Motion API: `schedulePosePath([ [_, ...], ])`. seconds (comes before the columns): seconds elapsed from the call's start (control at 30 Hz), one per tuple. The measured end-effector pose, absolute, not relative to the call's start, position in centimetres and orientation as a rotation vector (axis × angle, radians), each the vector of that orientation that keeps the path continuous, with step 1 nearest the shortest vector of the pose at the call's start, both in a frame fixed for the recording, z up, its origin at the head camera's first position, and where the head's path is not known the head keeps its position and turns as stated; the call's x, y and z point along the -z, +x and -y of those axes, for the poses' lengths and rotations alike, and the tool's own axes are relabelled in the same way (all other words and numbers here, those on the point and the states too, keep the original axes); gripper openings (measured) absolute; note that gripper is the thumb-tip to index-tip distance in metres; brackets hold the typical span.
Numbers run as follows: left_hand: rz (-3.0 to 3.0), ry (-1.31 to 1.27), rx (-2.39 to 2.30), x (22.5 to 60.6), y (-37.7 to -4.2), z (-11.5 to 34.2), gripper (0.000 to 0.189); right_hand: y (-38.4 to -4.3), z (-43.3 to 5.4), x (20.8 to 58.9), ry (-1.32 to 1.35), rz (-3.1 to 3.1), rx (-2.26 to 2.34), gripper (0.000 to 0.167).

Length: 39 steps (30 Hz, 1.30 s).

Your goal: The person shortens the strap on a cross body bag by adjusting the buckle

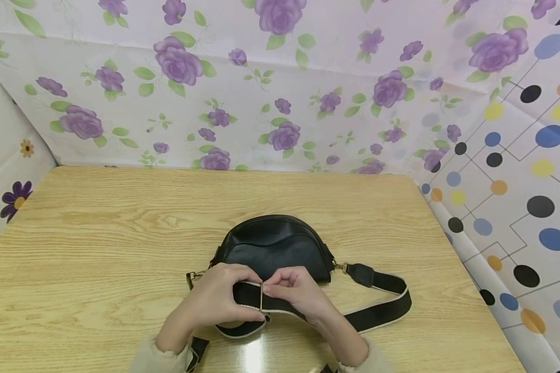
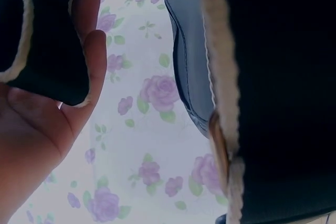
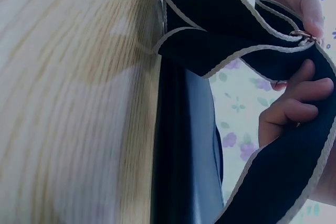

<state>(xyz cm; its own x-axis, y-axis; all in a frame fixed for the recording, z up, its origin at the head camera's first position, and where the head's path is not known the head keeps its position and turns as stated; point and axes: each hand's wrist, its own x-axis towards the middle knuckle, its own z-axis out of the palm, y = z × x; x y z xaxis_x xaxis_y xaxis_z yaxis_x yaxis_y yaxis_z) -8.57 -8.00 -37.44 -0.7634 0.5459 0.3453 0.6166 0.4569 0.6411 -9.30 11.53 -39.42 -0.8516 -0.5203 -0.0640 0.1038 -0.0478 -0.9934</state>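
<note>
A black half-moon shoulder bag point(image 1: 275, 254) lies on the table with its wide black strap point(image 1: 382, 313), edged in cream, clipped on at the right. In front of the bag, my left hand point(image 1: 217, 295) grips the strap at a thin gold slider buckle point(image 1: 261, 298), fingers at its upper end and thumb at its lower end. Just right of the buckle, my right hand point(image 1: 303, 295) pinches the strap's upper edge. In the right wrist view the strap point(image 3: 210, 51) loops up from the table, and curled fingers point(image 3: 299, 106) lie against it.
The wood-grain table point(image 1: 121, 233) runs back to a wall cloth point(image 1: 242, 103) with purple flowers. A dotted cloth point(image 1: 518, 207) hangs at the right. A metal clasp point(image 1: 196, 274) sits at the bag's left end, and a dark strap piece point(image 1: 198, 349) lies by the left sleeve.
</note>
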Motion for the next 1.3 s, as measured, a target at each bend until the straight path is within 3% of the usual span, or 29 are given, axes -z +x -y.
schedulePosePath([
  [0.67,2.568,-1.072,1.295,37.6,-8.9,8.9,0.039,-9.8,-13.5,39.5,-0.449,-1.876,1.740,0.023],
  [1.3,2.596,-1.082,1.250,37.4,-8.7,8.4,0.041,-9.8,-13.2,39.5,-0.512,-1.808,1.863,0.024],
])
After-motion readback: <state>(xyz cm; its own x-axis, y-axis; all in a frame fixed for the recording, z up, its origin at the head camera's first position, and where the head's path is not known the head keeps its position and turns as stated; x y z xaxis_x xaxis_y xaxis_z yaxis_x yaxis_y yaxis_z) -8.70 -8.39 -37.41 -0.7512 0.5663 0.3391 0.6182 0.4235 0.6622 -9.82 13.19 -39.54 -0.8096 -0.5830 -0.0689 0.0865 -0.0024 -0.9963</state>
